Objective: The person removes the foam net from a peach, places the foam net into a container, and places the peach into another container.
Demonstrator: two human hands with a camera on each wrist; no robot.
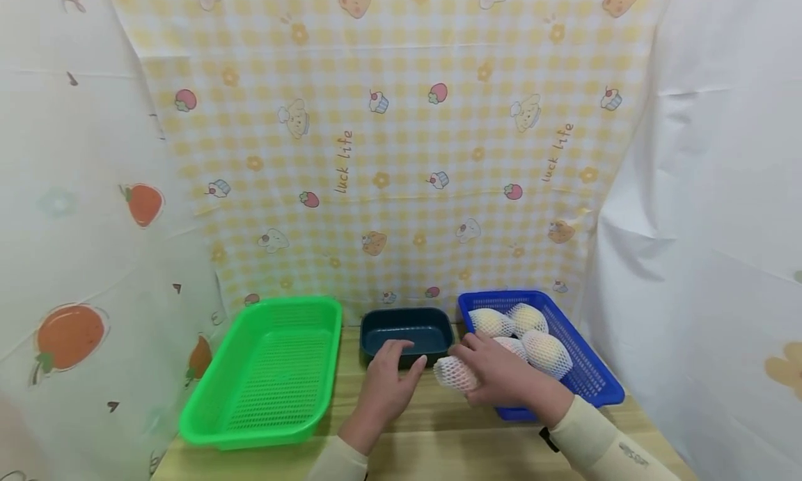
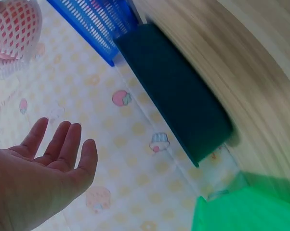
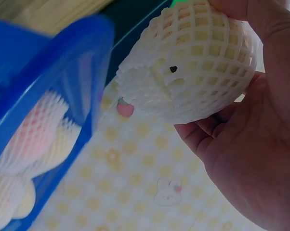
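Note:
My right hand (image 1: 501, 371) grips a round fruit in a white foam net (image 1: 455, 374), held above the table just left of the blue basket. Up close in the right wrist view, the netted fruit (image 3: 193, 62) sits between thumb and fingers, pale yellow showing through the mesh. My left hand (image 1: 386, 387) is in the air before the dark green dish (image 1: 407, 314), fingers parted and holding nothing; the left wrist view shows that hand (image 2: 48, 178) with its palm turned up. Several more netted fruits (image 1: 547, 353) lie in the blue basket (image 1: 583, 352), partly behind my right hand.
A bright green basket (image 1: 282, 369) stands on the left of the wooden table (image 1: 432, 453). The dark dish sits between the two baskets, near the back. Behind hangs a yellow checked cloth (image 1: 395, 154), with white cloth (image 1: 708, 188) along the sides.

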